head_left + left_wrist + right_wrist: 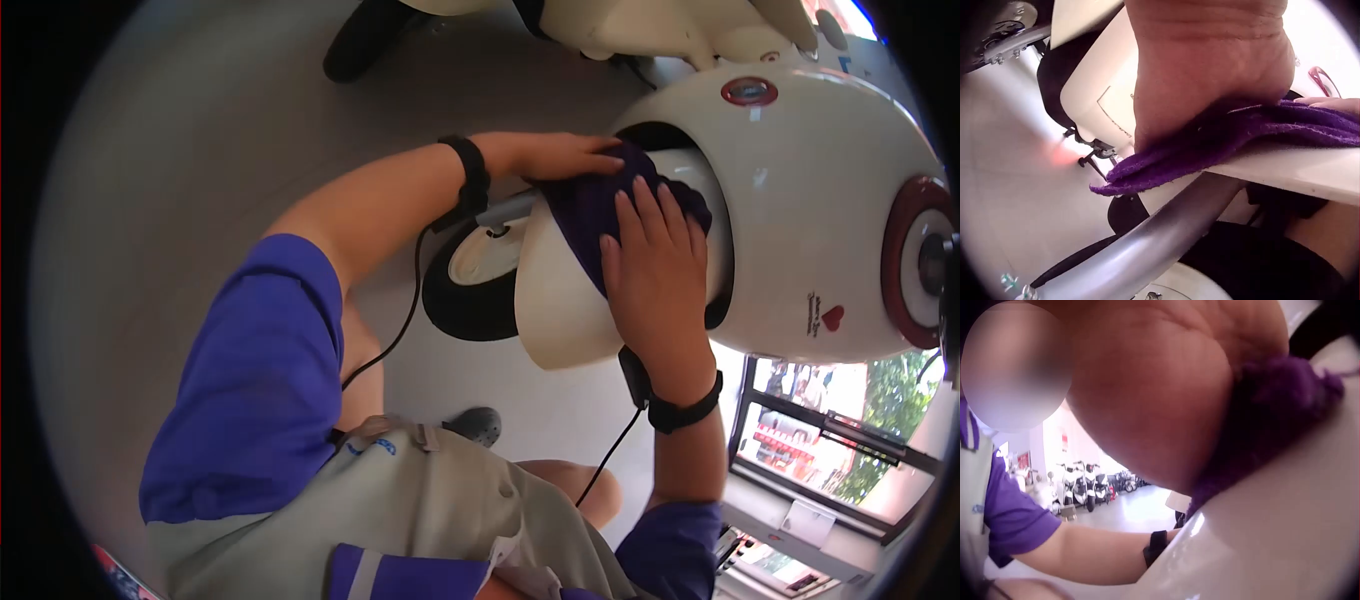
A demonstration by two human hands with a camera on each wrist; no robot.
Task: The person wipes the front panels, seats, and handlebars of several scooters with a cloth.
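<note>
Pressing flat on front fender (560, 310): purple cloth (585, 205), draped over the fender's top edge, long axis running across it. Right hand (655, 265), fingers straight, lies on the cloth; left hand (555, 155), fingers extended, touches its far end. Front wheel (465, 290) sits below the fender.

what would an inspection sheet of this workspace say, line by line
surface: cream front fender of a scooter, above the black front wheel
job's things: purple cloth spread over the fender
clutter: nothing seen
hands: left hand and right hand both press flat on the cloth
cables: black cable runs from the left wrist strap, another hangs from the right wrist strap
surroundings: grey floor, scooter body with a heart sticker, more scooters parked behind in the right wrist view
</note>
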